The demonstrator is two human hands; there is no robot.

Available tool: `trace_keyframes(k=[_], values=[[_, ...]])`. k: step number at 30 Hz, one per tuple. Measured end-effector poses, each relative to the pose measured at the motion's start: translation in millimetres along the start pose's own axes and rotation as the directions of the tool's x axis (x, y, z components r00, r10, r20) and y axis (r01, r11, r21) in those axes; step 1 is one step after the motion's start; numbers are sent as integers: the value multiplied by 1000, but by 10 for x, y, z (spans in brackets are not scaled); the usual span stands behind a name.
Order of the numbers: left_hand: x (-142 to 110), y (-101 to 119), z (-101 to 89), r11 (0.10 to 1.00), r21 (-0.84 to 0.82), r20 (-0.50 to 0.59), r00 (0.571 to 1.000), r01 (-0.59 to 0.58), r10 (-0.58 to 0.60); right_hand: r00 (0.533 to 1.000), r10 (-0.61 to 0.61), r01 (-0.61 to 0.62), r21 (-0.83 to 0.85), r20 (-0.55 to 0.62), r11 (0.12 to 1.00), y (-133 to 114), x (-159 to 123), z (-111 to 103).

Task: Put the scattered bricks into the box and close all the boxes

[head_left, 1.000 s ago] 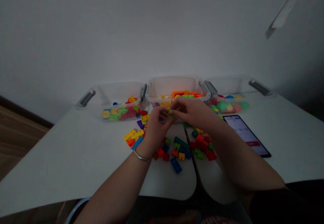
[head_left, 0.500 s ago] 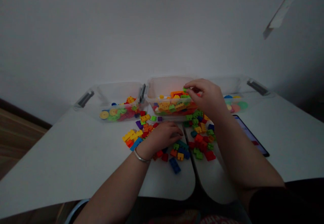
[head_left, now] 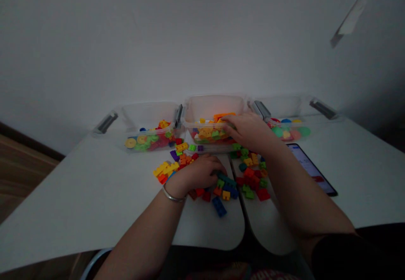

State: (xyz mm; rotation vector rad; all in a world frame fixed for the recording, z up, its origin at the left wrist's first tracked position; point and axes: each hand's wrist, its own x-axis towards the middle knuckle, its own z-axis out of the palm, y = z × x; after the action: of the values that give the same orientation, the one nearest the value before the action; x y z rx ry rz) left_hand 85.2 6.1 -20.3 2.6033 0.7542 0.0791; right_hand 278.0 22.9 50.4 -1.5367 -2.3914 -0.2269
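Note:
My left hand [head_left: 198, 172] lies palm down on the loose coloured bricks [head_left: 221, 186] scattered on the white table [head_left: 95, 195]. Its fingers curl down over some of them, and what they grip is hidden. A thin bangle circles that wrist. My right hand [head_left: 249, 130] reaches into the middle clear bin [head_left: 211, 104], its fingers stretched out flat over the orange, yellow and green bricks [head_left: 209, 133] inside. A second heap of bricks [head_left: 253, 178] sits under my right forearm.
A clear bin on the left [head_left: 145, 115] holds coloured discs and bricks. Another on the right [head_left: 284, 107] holds round pastel pieces. A phone [head_left: 311, 170] with a lit screen lies right of my right arm. A gap [head_left: 242, 212] splits the two tabletops. The wall stands close behind.
My hands, together on a small green piece a second ago, have parted. The left dropped onto the table bricks. The right rose over the middle bin, then sank into it.

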Motion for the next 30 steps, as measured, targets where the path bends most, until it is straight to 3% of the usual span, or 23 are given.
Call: trace_keyframes(k=[10, 22, 30], values=[[-30, 2, -5, 1000, 22, 20, 1000, -3, 3, 996, 51, -40, 152, -67, 988, 39, 32, 23], [24, -44, 45, 1000, 12, -144, 989, 23, -21, 992, 51, -28, 204, -111, 979, 48, 37, 32], [12, -74, 20, 958, 194, -224, 960, 211, -166, 992, 47, -22, 210, -116, 978, 57, 34, 53]])
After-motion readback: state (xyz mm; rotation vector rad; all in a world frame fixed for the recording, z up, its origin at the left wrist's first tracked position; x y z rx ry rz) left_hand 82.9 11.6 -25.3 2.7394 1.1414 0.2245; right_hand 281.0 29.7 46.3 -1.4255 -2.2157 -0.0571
